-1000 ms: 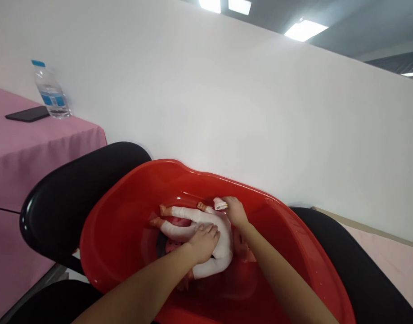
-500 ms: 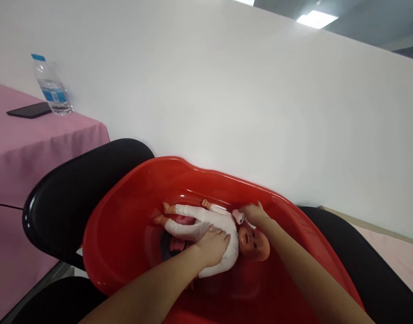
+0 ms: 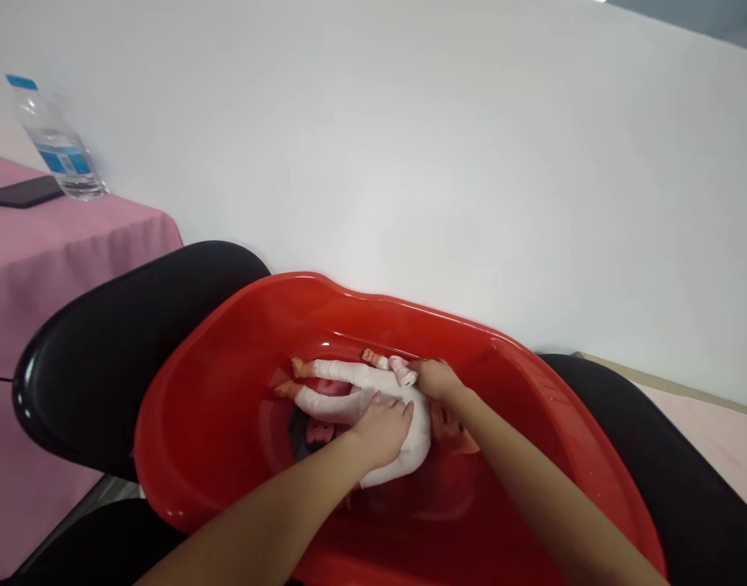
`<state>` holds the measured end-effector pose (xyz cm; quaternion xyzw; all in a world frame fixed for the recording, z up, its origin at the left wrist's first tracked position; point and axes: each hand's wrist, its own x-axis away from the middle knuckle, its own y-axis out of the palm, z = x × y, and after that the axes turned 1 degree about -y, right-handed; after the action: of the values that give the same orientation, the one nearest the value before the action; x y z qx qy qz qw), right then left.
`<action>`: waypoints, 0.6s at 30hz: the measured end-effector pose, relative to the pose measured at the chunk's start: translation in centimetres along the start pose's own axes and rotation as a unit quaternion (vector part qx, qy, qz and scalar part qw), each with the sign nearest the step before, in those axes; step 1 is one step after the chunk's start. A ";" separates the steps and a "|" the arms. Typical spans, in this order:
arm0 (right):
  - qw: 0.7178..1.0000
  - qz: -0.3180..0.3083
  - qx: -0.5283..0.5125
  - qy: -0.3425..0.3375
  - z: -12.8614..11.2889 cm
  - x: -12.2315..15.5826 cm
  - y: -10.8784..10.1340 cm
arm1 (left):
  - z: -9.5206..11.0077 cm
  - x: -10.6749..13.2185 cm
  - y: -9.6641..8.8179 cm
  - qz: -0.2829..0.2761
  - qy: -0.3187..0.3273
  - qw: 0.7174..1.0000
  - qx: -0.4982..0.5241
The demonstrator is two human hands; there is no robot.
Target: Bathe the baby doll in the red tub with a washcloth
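Note:
A baby doll (image 3: 337, 407) in white clothing lies on its back inside a red tub (image 3: 215, 391), feet toward the left. My left hand (image 3: 382, 431) rests on the doll's torso, fingers laid over the white fabric and slightly apart. In my right hand (image 3: 438, 378) is a small pink-and-white cloth (image 3: 403, 370), held at the doll's far arm near its small hand (image 3: 369, 356). My right wrist and forearm partly cover the doll's head (image 3: 450, 427).
Black chairs (image 3: 117, 350) stand on both sides of the tub. At the left, a pink-covered table (image 3: 123, 224) carries a water bottle (image 3: 62, 146) and a dark flat device (image 3: 25, 192). Behind the tub rises a white partition (image 3: 373, 146).
My right hand has moved left with the cloth, from beside the doll's head to its far arm. My left hand stays on the torso. The view has shifted slightly.

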<state>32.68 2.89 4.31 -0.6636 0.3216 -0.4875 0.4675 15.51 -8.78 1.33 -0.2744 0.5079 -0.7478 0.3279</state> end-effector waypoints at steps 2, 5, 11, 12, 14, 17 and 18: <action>0.999 -0.019 0.004 0.038 1.6 1.0 -1.4 | 0.1 0.0 0.0 -0.001 0.010 1.000 0.003; 0.997 -0.029 -0.004 0.067 2.6 1.5 -2.9 | 0.2 0.1 0.4 0.003 0.015 1.000 0.002; 0.995 0.061 -0.082 0.005 -1.4 -0.6 -1.2 | -0.6 0.3 1.7 0.023 0.016 1.000 -0.002; 0.996 0.054 -0.060 -0.021 -2.1 -0.9 -0.6 | -0.8 0.3 1.9 0.028 0.016 0.999 -0.003; 0.997 0.031 0.005 -0.068 -2.8 -0.9 0.4 | -1.0 0.3 2.1 0.038 0.019 0.999 -0.006; 0.996 0.022 0.051 -0.070 -2.1 0.2 1.2 | -1.1 0.4 2.2 0.041 0.027 0.999 -0.013; 0.997 0.023 0.041 -0.057 -1.5 0.8 1.3 | -1.1 0.4 2.1 0.039 0.028 0.999 -0.015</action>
<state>31.54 1.25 3.56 -0.6630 0.2892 -0.4507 0.5231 14.91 -9.00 -1.02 -0.2384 0.5385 -0.7340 0.3384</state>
